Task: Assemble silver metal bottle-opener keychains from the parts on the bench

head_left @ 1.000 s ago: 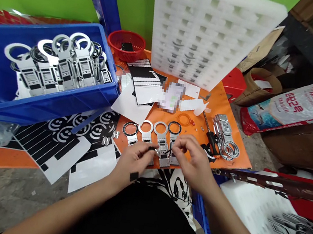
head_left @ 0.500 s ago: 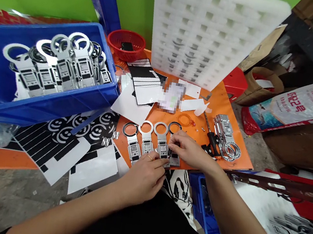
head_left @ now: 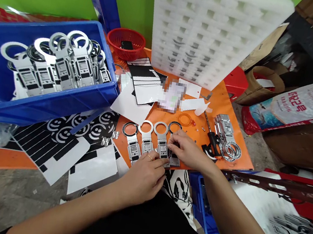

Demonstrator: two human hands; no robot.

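Observation:
Several flat silver metal plates with ring-shaped tops lie in a row on the orange table. My left hand [head_left: 147,175] is curled at the lower end of the third ring-topped metal plate [head_left: 161,138], its fingertips pressed on it. Just right of that plate, my right hand [head_left: 183,148] has its fingers bent into a pinch; whatever is between them is too small or hidden. It partly covers the rightmost plate [head_left: 174,160], whose ring is black. Left of my hands lie a plate with a black ring [head_left: 133,149] and a plain silver one [head_left: 147,141].
A blue bin [head_left: 44,95] of similar plates stands at left. Black-and-white sticker sheets [head_left: 59,149] and small silver discs [head_left: 105,141] lie before it. A white foam block [head_left: 199,33] stands behind. At right are a screwdriver [head_left: 213,142] and stacked plates [head_left: 227,132].
My right hand has shifted very slightly left, its fingers still pinched by the third plate. My left hand stays where it was.

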